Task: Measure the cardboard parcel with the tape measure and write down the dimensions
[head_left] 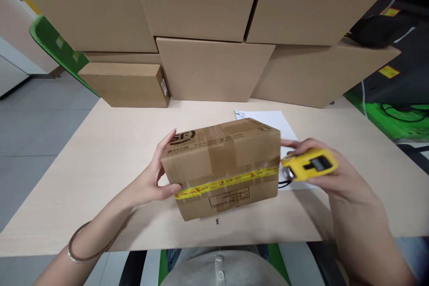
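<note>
A taped brown cardboard box [223,165] sits tilted in front of me, close to the table's near edge. A yellow printed strip runs across its front, and black lettering shows on its top. My left hand [162,172] grips the box's left end, thumb on the front face and fingers along the side. In my right hand [318,152] is what looks like a yellow tape measure [311,164], with a dark window and a metallic end. A thin black cord hangs from it. The right fingertips reach to the box's right end, where contact is hard to make out.
White paper [268,118] lies behind the box on the pale table [67,178]. Large cardboard boxes [214,71] stand stacked along the back, with a smaller flat carton [130,85] at left. Dark equipment with cables [395,67] stands at the right.
</note>
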A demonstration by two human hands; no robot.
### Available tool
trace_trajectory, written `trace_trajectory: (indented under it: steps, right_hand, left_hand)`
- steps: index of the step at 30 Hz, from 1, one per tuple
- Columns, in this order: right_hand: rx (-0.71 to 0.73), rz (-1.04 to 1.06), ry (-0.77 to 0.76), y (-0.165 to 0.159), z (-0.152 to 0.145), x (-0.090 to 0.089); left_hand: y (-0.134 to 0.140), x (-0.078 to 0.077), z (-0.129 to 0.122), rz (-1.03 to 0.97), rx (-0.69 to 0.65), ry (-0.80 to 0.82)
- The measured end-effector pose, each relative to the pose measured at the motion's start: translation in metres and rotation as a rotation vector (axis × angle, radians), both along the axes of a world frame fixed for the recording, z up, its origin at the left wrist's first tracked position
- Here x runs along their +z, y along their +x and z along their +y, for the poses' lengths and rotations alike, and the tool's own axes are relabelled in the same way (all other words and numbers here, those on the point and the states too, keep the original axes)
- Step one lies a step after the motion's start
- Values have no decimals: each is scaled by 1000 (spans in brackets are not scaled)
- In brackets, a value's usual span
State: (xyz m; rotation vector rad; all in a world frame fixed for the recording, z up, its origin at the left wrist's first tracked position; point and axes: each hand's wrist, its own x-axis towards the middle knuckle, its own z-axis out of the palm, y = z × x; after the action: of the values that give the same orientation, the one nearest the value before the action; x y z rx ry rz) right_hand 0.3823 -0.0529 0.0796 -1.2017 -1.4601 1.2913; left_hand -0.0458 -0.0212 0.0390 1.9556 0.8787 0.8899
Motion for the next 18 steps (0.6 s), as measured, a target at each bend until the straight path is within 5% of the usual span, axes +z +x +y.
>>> trace_trajectory:
  steps: [4, 6, 12, 18]
  right_hand:
    - [-441, 62, 260, -8, 12, 16]
    - [-458, -2, 376, -23, 18, 29]
    - [138, -290, 535, -99, 37, 65]
    - [606, -517, 608, -171, 57, 72]
  left_hand:
    - [7, -7, 2, 5, -65, 280]
    - [7, -21, 5, 4, -94, 353]
    - [-6, -63, 13, -73, -33, 371]
    - [-17, -88, 14, -169, -18, 243]
